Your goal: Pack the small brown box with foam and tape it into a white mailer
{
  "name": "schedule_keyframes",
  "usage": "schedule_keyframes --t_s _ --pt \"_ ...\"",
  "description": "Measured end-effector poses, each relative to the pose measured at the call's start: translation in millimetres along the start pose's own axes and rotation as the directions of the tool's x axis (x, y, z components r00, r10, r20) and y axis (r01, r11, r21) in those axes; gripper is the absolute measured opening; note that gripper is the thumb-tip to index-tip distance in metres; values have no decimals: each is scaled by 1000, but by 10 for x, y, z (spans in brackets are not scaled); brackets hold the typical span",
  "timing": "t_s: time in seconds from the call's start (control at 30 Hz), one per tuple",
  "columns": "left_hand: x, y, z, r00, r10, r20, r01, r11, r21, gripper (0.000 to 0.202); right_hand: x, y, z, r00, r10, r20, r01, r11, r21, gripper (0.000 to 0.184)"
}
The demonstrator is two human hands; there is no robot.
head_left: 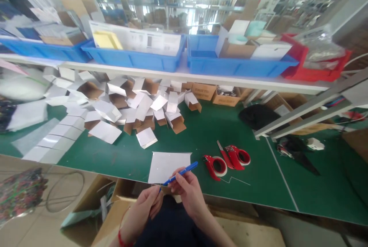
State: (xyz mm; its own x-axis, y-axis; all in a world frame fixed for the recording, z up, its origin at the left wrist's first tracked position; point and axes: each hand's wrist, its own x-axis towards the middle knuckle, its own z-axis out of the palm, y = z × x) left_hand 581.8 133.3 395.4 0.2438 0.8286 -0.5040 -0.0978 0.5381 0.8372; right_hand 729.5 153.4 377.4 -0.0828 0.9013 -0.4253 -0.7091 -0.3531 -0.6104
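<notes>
My right hand (188,193) is closed round a blue pen (181,173), which slants up to the right over the near edge of the green table (184,135). My left hand (145,208), with a red band at the wrist, is closed at the pen's lower tip; what its fingers pinch is too small to make out. A flat white sheet of card (168,165) lies on the table just beyond both hands.
A heap of folded white and brown small cartons (120,109) covers the table's left half. Two red tape dispensers (227,160) lie right of the sheet. A shelf carries blue bins (138,57) and a red bin (310,70). Open cardboard boxes (103,208) stand below the table edge.
</notes>
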Motion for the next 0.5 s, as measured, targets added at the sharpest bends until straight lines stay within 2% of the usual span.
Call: schedule_keyframes --t_s 0.17,0.27,0.37,0.5 --pt "-97 28 151 1000 8 -21 -8 1000 25 71 -72 -85 -74 992 -4 127 29 980 -199 41" --pt "-165 -1 230 1000 -9 0 9 1000 5 67 -136 -121 -118 977 51 207 10 959 -283 44" --pt "-206 -57 324 997 -46 54 50 996 -78 63 -205 -154 -178 971 89 224 -20 955 -295 48" --pt "-219 -110 453 993 -70 99 83 988 -132 62 -294 -229 -249 971 70 230 9 947 -322 49"
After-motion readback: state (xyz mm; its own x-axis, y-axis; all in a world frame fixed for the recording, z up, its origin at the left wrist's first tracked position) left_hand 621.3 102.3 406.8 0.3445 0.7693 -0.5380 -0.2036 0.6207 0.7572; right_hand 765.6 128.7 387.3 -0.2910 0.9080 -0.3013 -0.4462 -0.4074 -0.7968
